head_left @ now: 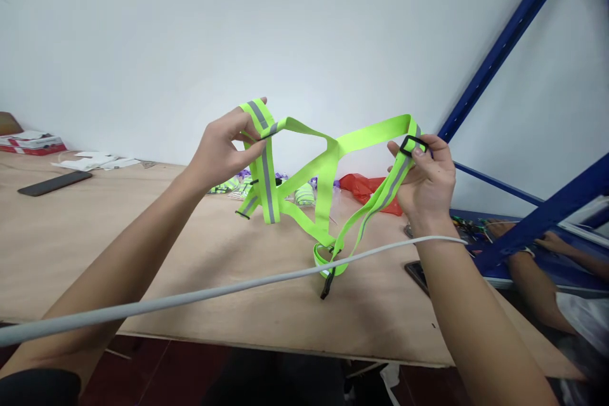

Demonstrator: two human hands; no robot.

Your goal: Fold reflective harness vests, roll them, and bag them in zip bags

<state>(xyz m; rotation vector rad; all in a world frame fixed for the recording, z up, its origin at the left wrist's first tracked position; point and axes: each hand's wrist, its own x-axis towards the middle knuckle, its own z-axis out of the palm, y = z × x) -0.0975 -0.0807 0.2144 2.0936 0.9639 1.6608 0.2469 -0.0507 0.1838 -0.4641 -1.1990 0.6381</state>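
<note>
A neon-yellow reflective vest (326,187) made of straps with grey stripes hangs spread between my hands above the table. My left hand (231,139) pinches one folded shoulder strap between thumb and fingers. On the other side, my right hand (425,171) grips a strap at its black slide buckle (413,146), thumb on the front. A black clip buckle (327,284) dangles from the lowest loop, close over the tabletop. Behind the left strap, another black-tipped strap end (243,214) hangs down.
Packed reflective straps (304,195) and a red plastic bag (364,187) lie at the table's back. A dark flat phone-like object (54,184) lies left. A white cable (228,290) crosses the view. Blue rack posts (547,216) and another person's arms (533,273) are at right.
</note>
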